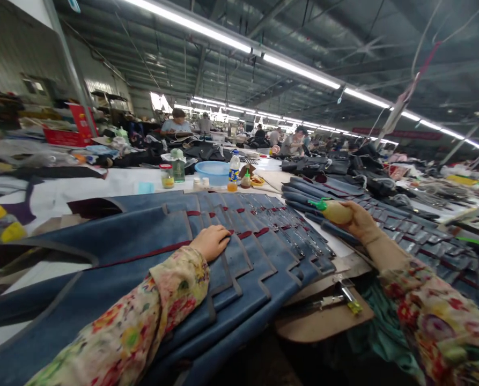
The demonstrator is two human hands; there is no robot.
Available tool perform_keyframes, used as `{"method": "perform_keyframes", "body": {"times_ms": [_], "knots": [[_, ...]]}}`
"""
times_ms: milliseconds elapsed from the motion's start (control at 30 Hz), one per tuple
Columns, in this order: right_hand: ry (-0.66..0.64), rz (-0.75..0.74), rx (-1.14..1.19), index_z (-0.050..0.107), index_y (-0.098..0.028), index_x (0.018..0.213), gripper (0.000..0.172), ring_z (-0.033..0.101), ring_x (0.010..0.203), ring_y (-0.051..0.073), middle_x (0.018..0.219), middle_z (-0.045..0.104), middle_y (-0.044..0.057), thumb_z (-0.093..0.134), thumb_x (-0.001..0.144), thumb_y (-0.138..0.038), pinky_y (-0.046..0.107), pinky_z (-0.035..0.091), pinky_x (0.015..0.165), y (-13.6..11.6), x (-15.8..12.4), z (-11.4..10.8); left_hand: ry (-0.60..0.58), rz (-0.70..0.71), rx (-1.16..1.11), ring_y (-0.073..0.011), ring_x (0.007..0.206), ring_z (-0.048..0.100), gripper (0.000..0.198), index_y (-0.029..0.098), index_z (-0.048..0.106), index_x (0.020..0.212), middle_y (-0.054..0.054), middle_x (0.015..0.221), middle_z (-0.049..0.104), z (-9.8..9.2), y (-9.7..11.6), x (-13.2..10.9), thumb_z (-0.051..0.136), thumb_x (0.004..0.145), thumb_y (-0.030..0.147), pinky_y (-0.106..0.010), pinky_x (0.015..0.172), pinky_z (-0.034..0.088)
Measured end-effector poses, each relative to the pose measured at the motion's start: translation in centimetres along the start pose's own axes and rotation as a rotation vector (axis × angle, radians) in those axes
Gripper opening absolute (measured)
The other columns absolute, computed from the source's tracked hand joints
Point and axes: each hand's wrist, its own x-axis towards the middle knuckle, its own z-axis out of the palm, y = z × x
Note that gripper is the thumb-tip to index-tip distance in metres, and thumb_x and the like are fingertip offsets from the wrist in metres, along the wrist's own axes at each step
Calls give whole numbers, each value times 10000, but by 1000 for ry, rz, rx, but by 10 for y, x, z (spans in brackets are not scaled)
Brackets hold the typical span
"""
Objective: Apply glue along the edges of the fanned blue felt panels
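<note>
A fanned stack of blue fabric pieces (154, 236) with dark red trim lies across the table in front of me. My left hand (212, 241) rests on top of the stack with its fingers curled down against the cloth. My right hand (358, 219) is wrapped round a yellowish squeeze bottle (336, 211) with a green nozzle, held above the right end of the stack, nozzle pointing left. Both arms wear floral sleeves.
A brown cardboard sheet (323, 321) with scissors (346, 296) lies at the near edge. A blue basin (213, 172), jars and a drink bottle (234, 170) stand behind the stack. More dark pieces (424, 236) are laid out on the right. Other people work at far tables.
</note>
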Motion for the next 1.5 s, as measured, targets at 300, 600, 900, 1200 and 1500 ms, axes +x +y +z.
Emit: {"method": "perform_keyframes", "body": {"times_ms": [300, 600, 900, 1200, 1500], "knots": [[-134, -43, -597, 649, -219, 898, 156, 625, 624, 191, 788, 680, 58, 621, 750, -261, 274, 513, 485, 3, -4, 76, 98, -5, -63, -200, 1025, 533, 300, 214, 595, 1053, -40, 1109, 604, 15, -6, -10, 364, 897, 323, -351, 906, 420], [-232, -417, -1021, 607, -235, 1008, 429, 597, 831, 226, 944, 633, 44, 604, 707, -542, 316, 499, 665, 25, -22, 60, 109, -7, -67, -198, 1028, 539, 274, 233, 592, 1039, -29, 1106, 614, 17, -6, -10, 376, 892, 317, -355, 898, 424], [-273, -519, -996, 571, -236, 1023, 415, 579, 871, 221, 934, 619, 46, 595, 727, -525, 316, 485, 716, 42, -21, 34, 123, -4, -85, -193, 1047, 538, 287, 229, 604, 1052, -35, 1112, 610, 16, -6, -10, 386, 887, 319, -359, 943, 414], [-293, -506, -962, 564, -227, 1025, 432, 578, 794, 202, 889, 614, 33, 611, 711, -521, 321, 486, 692, 51, -13, 28, 114, -11, -81, -187, 1057, 534, 297, 220, 602, 1059, -34, 1126, 608, 16, -6, -9, 384, 890, 330, -351, 964, 406], [-294, -550, -938, 564, -229, 1025, 436, 576, 794, 207, 892, 608, 37, 616, 701, -516, 344, 496, 709, 64, 17, 48, 113, -8, -80, -183, 1043, 539, 292, 222, 603, 1056, -31, 1119, 610, 17, -7, -9, 388, 888, 324, -344, 958, 411]]}}
